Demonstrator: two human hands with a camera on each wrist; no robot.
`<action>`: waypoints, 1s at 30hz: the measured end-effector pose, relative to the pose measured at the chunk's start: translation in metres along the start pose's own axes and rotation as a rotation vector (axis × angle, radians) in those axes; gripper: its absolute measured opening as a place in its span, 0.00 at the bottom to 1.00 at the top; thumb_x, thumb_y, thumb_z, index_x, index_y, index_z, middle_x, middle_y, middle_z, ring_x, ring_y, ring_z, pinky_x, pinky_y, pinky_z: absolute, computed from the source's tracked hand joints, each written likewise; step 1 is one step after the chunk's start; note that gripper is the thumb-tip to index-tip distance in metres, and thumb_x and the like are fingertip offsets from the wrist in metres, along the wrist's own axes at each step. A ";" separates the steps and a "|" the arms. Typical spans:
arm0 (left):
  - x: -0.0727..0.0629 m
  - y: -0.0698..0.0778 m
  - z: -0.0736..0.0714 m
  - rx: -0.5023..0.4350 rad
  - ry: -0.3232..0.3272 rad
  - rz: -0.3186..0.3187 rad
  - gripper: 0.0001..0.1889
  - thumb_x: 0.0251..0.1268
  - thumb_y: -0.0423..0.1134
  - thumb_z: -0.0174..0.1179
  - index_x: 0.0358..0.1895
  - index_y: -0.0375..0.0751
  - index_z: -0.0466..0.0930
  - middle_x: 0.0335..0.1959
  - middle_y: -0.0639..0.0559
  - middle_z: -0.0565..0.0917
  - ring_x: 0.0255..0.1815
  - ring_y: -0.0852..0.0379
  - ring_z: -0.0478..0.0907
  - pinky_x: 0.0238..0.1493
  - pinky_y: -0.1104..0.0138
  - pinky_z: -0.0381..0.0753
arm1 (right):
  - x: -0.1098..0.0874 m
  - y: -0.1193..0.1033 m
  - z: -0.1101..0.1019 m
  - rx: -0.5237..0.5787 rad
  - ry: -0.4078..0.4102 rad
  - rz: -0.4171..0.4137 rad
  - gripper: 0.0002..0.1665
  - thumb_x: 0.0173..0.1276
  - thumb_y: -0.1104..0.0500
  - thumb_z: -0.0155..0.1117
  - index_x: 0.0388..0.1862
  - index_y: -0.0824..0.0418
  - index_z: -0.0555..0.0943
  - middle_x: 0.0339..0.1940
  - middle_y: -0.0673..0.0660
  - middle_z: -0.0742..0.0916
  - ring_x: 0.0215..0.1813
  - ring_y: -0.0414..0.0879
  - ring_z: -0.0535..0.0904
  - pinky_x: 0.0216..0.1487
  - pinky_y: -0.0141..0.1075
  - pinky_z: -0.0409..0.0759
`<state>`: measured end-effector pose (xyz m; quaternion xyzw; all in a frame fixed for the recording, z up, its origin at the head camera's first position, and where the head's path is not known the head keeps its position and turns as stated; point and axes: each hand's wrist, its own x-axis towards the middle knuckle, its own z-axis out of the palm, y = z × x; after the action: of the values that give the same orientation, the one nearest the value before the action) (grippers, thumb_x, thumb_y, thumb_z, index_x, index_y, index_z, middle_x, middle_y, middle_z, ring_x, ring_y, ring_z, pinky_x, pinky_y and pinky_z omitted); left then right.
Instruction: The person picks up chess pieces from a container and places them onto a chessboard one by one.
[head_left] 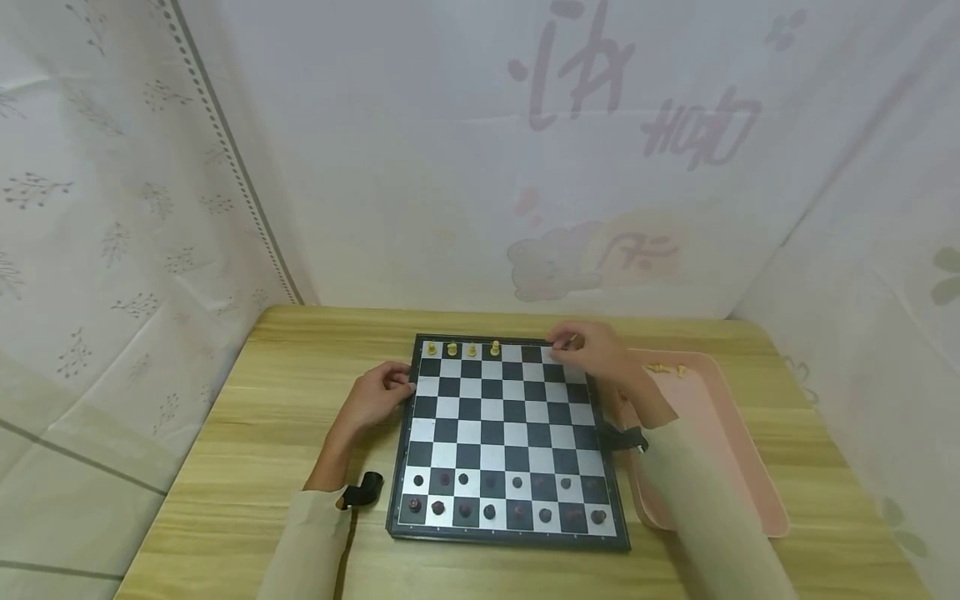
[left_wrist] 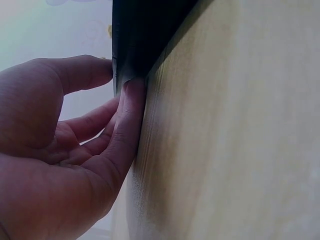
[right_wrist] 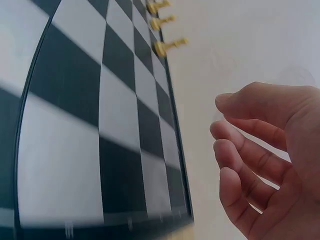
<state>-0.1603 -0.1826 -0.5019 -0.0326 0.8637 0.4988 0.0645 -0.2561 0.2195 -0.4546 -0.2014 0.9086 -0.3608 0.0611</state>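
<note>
A black-and-white chessboard [head_left: 480, 408] lies on the wooden table. My left hand [head_left: 377, 392] rests at its left edge; in the left wrist view the thumb [left_wrist: 92, 72] meets the upper rim and a fingertip touches the dark side. Over the far right corner hovers my right hand [head_left: 592, 346]. Its fingers [right_wrist: 230, 155] are loosely curved, with nothing showing between thumb and forefinger in the right wrist view. Several yellow chess pieces [head_left: 472, 350] stand on the far row, from the left corner to mid-row. Dark chess pieces [head_left: 490, 511] fill the two near rows.
Right of the board sits a pink tray [head_left: 738, 450], partly under the right forearm. Small yellow pieces [head_left: 657, 367] lie at its far end. Patterned white cloth [head_left: 420, 167] hangs behind the table [head_left: 255, 433] and at both sides.
</note>
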 end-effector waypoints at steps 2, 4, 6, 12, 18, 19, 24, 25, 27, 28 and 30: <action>0.000 0.000 0.000 0.000 -0.001 -0.001 0.21 0.78 0.37 0.67 0.68 0.31 0.82 0.51 0.42 0.88 0.51 0.47 0.85 0.49 0.60 0.81 | -0.009 0.006 -0.008 -0.020 0.025 0.015 0.14 0.76 0.61 0.75 0.57 0.64 0.89 0.45 0.56 0.90 0.46 0.56 0.85 0.44 0.47 0.84; -0.001 0.000 0.000 0.000 0.000 0.000 0.21 0.78 0.36 0.67 0.68 0.31 0.82 0.51 0.42 0.88 0.51 0.46 0.86 0.50 0.59 0.82 | -0.018 0.013 -0.015 -0.033 0.045 0.011 0.13 0.77 0.60 0.73 0.57 0.64 0.89 0.46 0.57 0.91 0.47 0.56 0.86 0.46 0.48 0.84; -0.001 0.000 0.000 -0.002 -0.001 0.005 0.22 0.78 0.36 0.67 0.68 0.30 0.81 0.51 0.42 0.88 0.51 0.46 0.86 0.51 0.58 0.82 | -0.027 0.019 -0.022 -0.044 0.062 0.011 0.13 0.79 0.59 0.71 0.57 0.64 0.89 0.47 0.58 0.91 0.48 0.56 0.86 0.47 0.49 0.84; -0.003 0.001 -0.001 -0.006 0.000 0.006 0.22 0.78 0.36 0.66 0.69 0.30 0.81 0.51 0.41 0.88 0.52 0.46 0.86 0.53 0.56 0.83 | -0.054 0.038 -0.044 -0.028 0.074 0.012 0.15 0.83 0.55 0.69 0.59 0.63 0.89 0.52 0.59 0.91 0.52 0.55 0.85 0.53 0.51 0.83; -0.003 0.002 -0.001 -0.006 -0.001 0.005 0.22 0.79 0.36 0.66 0.69 0.30 0.81 0.52 0.41 0.88 0.51 0.46 0.85 0.51 0.58 0.82 | -0.078 0.054 -0.063 -0.243 0.070 0.108 0.18 0.82 0.39 0.67 0.58 0.47 0.90 0.55 0.51 0.92 0.56 0.54 0.86 0.57 0.55 0.79; -0.003 0.002 -0.001 -0.005 -0.002 0.005 0.22 0.79 0.36 0.66 0.69 0.30 0.81 0.52 0.41 0.88 0.51 0.46 0.85 0.50 0.58 0.82 | -0.082 0.056 -0.064 -0.282 0.073 0.123 0.18 0.81 0.38 0.68 0.57 0.45 0.90 0.55 0.50 0.92 0.56 0.53 0.86 0.56 0.54 0.79; -0.002 0.002 -0.001 -0.003 0.000 0.006 0.22 0.79 0.36 0.66 0.69 0.30 0.81 0.52 0.41 0.88 0.51 0.46 0.85 0.48 0.60 0.82 | -0.093 0.066 -0.067 -0.352 0.097 0.145 0.12 0.76 0.43 0.74 0.39 0.49 0.92 0.32 0.47 0.89 0.39 0.50 0.82 0.40 0.46 0.77; -0.002 0.002 -0.001 -0.003 -0.001 0.006 0.22 0.79 0.36 0.66 0.69 0.30 0.81 0.52 0.41 0.88 0.51 0.46 0.85 0.48 0.60 0.81 | -0.094 0.067 -0.067 -0.369 0.098 0.147 0.13 0.74 0.44 0.74 0.32 0.48 0.90 0.26 0.45 0.85 0.35 0.48 0.79 0.37 0.44 0.74; -0.002 0.001 0.000 -0.002 -0.002 0.005 0.22 0.79 0.36 0.66 0.69 0.30 0.81 0.52 0.41 0.88 0.51 0.47 0.85 0.48 0.60 0.81 | -0.096 0.068 -0.065 -0.404 0.095 0.161 0.20 0.71 0.45 0.75 0.20 0.47 0.83 0.17 0.42 0.75 0.29 0.46 0.73 0.33 0.41 0.68; -0.002 0.001 0.000 0.000 -0.002 0.005 0.22 0.79 0.36 0.66 0.69 0.30 0.81 0.52 0.41 0.88 0.51 0.47 0.85 0.48 0.60 0.81 | -0.097 0.069 -0.064 -0.407 0.089 0.171 0.23 0.70 0.45 0.76 0.17 0.47 0.80 0.15 0.42 0.72 0.28 0.45 0.71 0.32 0.41 0.67; -0.002 0.001 0.000 0.002 -0.003 0.004 0.22 0.79 0.36 0.66 0.70 0.30 0.81 0.52 0.41 0.88 0.51 0.47 0.85 0.49 0.59 0.82 | -0.098 0.070 -0.061 -0.374 0.039 0.208 0.26 0.70 0.45 0.75 0.14 0.49 0.77 0.15 0.43 0.69 0.27 0.45 0.69 0.32 0.40 0.65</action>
<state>-0.1584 -0.1818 -0.5006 -0.0303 0.8642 0.4981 0.0647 -0.2051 0.3444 -0.4611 -0.1074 0.9766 -0.1817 0.0419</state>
